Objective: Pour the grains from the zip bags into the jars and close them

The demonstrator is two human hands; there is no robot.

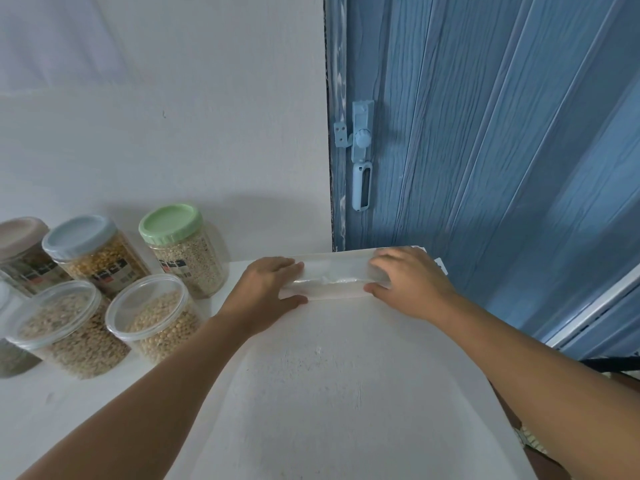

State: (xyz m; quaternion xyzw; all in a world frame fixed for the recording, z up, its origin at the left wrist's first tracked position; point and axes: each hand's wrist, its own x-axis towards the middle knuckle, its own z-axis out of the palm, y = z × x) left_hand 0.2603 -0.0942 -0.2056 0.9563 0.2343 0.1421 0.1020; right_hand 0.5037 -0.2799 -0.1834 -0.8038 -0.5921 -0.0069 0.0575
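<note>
An empty clear zip bag lies flat and folded on the white counter near its far edge. My left hand holds the bag's left end, thumb in front and fingers over the top. My right hand holds the right end the same way. At the left stand several jars of grain: a green-lidded jar, a blue-lidded jar, a brown-lidded jar, and two lidless jars filled with grain.
A white wall runs behind the jars. A blue folding door with a latch stands behind the counter's far right edge. The counter drops off at the right.
</note>
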